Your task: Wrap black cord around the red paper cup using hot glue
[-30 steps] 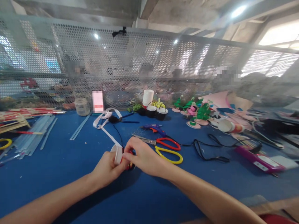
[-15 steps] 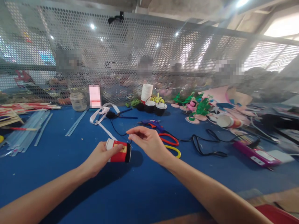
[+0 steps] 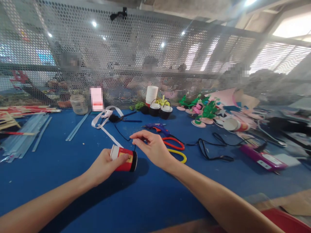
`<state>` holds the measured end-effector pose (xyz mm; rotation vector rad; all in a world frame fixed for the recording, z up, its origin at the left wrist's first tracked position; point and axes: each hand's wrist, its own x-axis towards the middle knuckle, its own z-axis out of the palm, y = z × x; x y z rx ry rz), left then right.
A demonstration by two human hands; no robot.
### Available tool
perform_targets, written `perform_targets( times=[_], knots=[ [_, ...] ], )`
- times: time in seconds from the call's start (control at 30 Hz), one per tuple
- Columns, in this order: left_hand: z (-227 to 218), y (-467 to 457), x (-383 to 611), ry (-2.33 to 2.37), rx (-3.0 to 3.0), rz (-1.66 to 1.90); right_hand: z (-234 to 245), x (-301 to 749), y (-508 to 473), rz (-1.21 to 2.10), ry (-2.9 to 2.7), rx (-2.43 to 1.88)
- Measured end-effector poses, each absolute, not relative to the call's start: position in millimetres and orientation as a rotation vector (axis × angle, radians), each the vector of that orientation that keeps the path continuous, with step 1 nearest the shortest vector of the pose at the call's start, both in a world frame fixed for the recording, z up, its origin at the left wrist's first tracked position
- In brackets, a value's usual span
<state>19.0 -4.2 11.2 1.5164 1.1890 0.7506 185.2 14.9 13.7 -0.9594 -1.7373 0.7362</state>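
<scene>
My left hand (image 3: 107,163) is closed around a red and white paper cup (image 3: 125,165), held on its side above the blue table. Black yarn (image 3: 133,161) is wound in a band round the cup's right end. My right hand (image 3: 152,147) pinches the strand just above that end, thumb against fingertips. From the pinch, the strand runs back to a black yarn ball (image 3: 113,117) on the table. A white ribbon (image 3: 110,135) trails from near the cup to a loose coil. Beside my right hand lie the red handle (image 3: 173,143) and yellow handle (image 3: 179,155) of scissors, partly hidden.
A blue glue gun (image 3: 157,128) lies behind my right hand, its cord going right to a purple power strip (image 3: 263,157). Stacked white cups (image 3: 152,94), yarn-wrapped cups (image 3: 166,112) and green craft pieces (image 3: 207,113) stand at the back. Glue sticks (image 3: 26,137) and a jar (image 3: 79,104) are left.
The view has shifted slightly. The cup's right end has dipped a little and the strand between it and my right hand appears longer. Both hands keep their grip.
</scene>
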Motion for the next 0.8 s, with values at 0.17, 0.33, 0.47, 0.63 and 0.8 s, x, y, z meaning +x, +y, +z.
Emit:
perform_targets(
  times=[0.17, 0.33, 0.47, 0.63, 0.8],
  knots=[
    [9.7, -7.4, 19.3, 1.147, 1.558, 0.762, 10.4, 183.9, 16.2, 0.764, -1.743, -0.992],
    [9.2, -9.6, 19.6, 1.126, 1.517, 0.772, 8.2, 182.3, 16.9, 0.815, -1.743, -1.011],
    [9.3, -10.3, 19.4, 1.121, 1.523, 0.775, 7.4, 181.7, 17.2, 0.834, -1.765, -1.031],
    [11.2, -12.2, 19.1, 1.123, 1.537, 0.8, 7.6, 180.6, 17.2, 0.862, -1.78, -1.03],
    [12.4, -12.4, 19.9, 1.107, 1.507, 0.809, 9.6, 179.5, 15.7, 0.858, -1.805, -1.057]
  ],
)
